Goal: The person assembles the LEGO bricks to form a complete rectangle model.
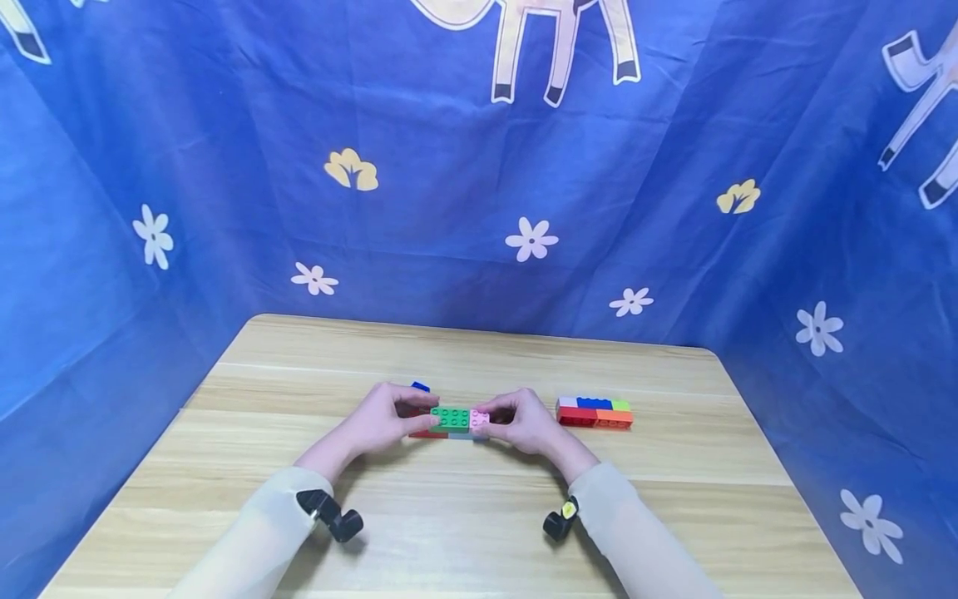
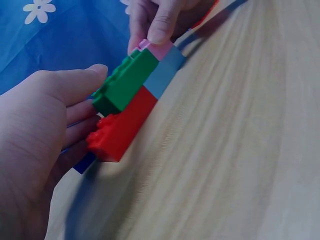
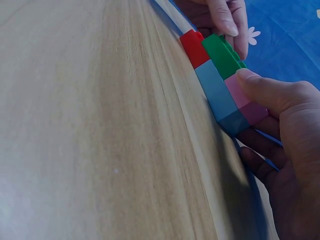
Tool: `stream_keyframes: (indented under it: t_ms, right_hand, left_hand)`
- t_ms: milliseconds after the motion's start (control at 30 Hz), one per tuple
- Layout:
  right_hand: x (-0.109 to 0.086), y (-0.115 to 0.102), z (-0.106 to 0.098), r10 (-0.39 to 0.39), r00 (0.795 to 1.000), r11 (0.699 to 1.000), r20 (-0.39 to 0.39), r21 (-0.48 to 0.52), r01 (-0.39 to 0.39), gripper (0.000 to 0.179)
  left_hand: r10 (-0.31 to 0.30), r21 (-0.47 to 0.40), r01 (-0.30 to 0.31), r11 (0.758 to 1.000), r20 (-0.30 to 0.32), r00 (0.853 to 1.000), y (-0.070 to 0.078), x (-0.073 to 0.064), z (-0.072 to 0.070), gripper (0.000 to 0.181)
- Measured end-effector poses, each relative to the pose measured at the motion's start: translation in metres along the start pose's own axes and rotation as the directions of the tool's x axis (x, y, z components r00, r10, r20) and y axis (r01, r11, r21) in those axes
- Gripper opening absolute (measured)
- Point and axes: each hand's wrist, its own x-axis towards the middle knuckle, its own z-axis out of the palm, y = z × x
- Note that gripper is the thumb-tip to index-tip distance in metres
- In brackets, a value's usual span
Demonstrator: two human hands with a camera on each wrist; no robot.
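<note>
On the table stands a small two-layer row of toy building bricks. Its top holds a green brick [image 1: 451,418] beside a pink brick [image 3: 245,100]; underneath are a red brick [image 2: 127,127] and a light blue brick [image 3: 220,95]. My right hand [image 1: 527,422] pinches the pink brick at the right end, thumb on its near side. At the left end, my left hand [image 1: 383,420] has its thumb and fingers loosely spread around the green and red bricks, with the thumb tip appearing just off the green one. A dark blue brick [image 1: 421,387] shows partly behind the left hand.
To the right lies another joined brick block [image 1: 595,414] in red, orange, blue, white and yellow-green. Blue patterned cloth [image 1: 449,208] hangs around the back and sides of the wooden table [image 1: 449,532].
</note>
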Motion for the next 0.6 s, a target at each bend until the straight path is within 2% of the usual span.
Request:
stream_keyframes:
  t_ms: [133,233,433,600]
  right_hand:
    - [0.0,0.0,0.0,0.001,1.0,1.0,0.003,0.017,-0.001,0.033]
    - [0.0,0.0,0.0,0.004,1.0,0.999,0.003,0.033,-0.004,0.034]
    - [0.0,0.0,0.0,-0.008,1.0,0.999,-0.003,0.031,0.008,0.033]
    - [0.0,0.001,0.001,-0.007,1.0,1.0,-0.008,0.023,0.007,0.033]
  left_hand:
    - [-0.002,-0.031,0.001,1.0,-0.035,0.999,0.0,0.001,-0.005,0.048]
    - [0.005,-0.025,-0.007,1.0,-0.099,0.995,-0.002,0.002,-0.008,0.047]
    - [0.029,0.01,-0.027,1.0,-0.241,0.97,-0.008,0.004,-0.012,0.046]
    - [0.022,0.055,-0.007,0.998,-0.294,0.955,-0.013,0.006,-0.012,0.05]
